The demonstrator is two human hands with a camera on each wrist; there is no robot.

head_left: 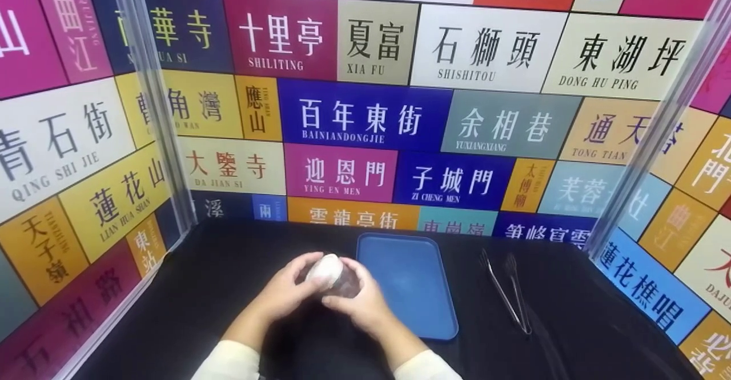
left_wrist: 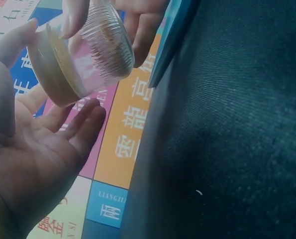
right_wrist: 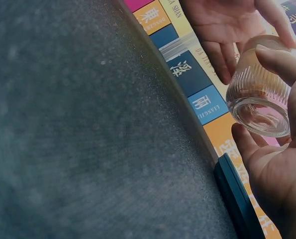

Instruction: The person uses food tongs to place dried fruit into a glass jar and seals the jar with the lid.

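Observation:
Both hands are raised over the dark cloth, holding a clear ribbed jar [left_wrist: 108, 45] between them. The jar has a pale cream lid [head_left: 327, 270] and lies tilted, its round base [right_wrist: 262, 117] turned toward the right hand. Thin orange-brown strands show inside the jar. My left hand [head_left: 294, 288] grips the lid, thumb on one side and fingers on the other. Around the body of the jar, my right hand [head_left: 361, 295] has its thumb on the near side and its fingers beneath. In the head view the fingers hide part of the jar.
A blue tray [head_left: 408, 288] lies on the black cloth [head_left: 228, 266], just right of the hands. Farther right rest metal tongs [head_left: 506, 295], arms spread. A small white sliver [left_wrist: 199, 192] is on the cloth. Behind stands a wall [head_left: 365, 117] of colourful printed name panels.

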